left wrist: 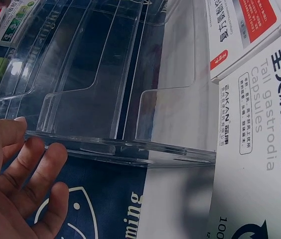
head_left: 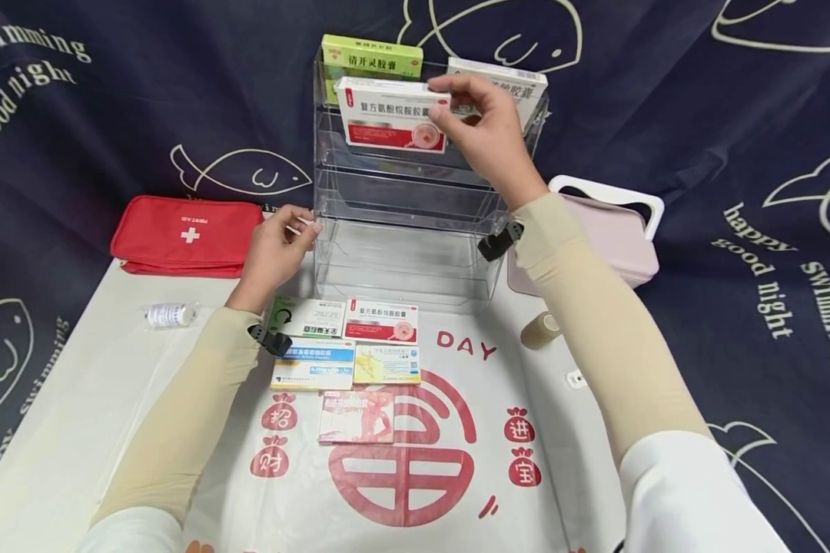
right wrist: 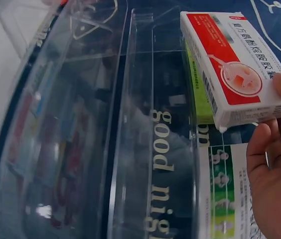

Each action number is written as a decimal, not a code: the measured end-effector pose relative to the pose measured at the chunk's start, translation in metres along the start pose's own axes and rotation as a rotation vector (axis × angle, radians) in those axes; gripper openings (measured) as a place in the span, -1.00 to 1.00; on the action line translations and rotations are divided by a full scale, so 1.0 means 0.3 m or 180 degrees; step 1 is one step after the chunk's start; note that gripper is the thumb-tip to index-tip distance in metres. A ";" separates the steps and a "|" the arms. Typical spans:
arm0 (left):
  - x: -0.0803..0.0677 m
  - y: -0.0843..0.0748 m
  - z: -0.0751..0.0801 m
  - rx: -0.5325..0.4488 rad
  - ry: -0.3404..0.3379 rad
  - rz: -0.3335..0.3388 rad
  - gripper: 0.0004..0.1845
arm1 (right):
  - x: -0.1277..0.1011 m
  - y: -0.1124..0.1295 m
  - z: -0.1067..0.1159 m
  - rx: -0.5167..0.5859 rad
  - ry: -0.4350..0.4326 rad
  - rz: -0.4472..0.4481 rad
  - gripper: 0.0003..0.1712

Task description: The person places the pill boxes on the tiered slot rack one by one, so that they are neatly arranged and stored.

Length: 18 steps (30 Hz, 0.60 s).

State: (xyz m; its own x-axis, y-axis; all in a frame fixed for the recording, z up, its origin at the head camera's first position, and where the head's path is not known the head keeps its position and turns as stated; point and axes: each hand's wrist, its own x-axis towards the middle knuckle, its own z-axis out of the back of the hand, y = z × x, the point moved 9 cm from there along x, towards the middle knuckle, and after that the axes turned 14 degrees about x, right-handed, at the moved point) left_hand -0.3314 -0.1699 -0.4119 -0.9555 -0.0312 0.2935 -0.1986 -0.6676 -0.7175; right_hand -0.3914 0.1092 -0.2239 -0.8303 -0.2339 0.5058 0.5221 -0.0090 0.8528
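Note:
My right hand (head_left: 487, 127) pinches a red-and-white medicine box (head_left: 394, 115) by its right end, thumb on the front. It is held in front of the upper tiers of a clear tiered display rack (head_left: 408, 253). In the right wrist view the same medicine box (right wrist: 235, 64) shows tilted, partly overlapping a green box. My left hand (head_left: 280, 246) is at the rack's left side, fingers loosely bent, holding nothing; in the left wrist view the fingertips (left wrist: 56, 154) lie close to the rack's edge, and contact is hard to tell. The top tier holds a green box (head_left: 373, 60) and a white box (head_left: 501, 81).
Several medicine boxes lie before the rack, among them a white-green box (head_left: 307, 317), another red-and-white box (head_left: 380, 321) and a pink box (head_left: 356, 417). A red first-aid pouch (head_left: 187, 234) and small bottle (head_left: 170, 315) are left; a pink case (head_left: 615, 238) and tan roll (head_left: 539, 330) right.

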 end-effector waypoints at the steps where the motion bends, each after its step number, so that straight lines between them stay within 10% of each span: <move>1: 0.001 0.000 0.000 0.0003 0.0004 -0.0004 -0.77 | 0.007 0.021 -0.015 -0.0058 0.0023 0.0041 -0.74; 7: 0.002 -0.001 0.001 0.0018 0.0035 0.0013 -0.78 | 0.033 0.083 -0.091 -0.0314 0.0198 0.0111 -0.75; 18: 0.002 0.006 -0.003 0.0028 0.0059 0.0045 -0.75 | 0.086 -0.104 -0.110 -0.0679 0.0336 0.0004 -0.72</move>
State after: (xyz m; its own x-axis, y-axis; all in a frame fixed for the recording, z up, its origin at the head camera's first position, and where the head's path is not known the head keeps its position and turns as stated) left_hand -0.3325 -0.1704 -0.4136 -0.9620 -0.0270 0.2716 -0.1832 -0.6738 -0.7159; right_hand -0.4227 0.0713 -0.2416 -0.8105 -0.3344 0.4810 0.5618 -0.2111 0.7999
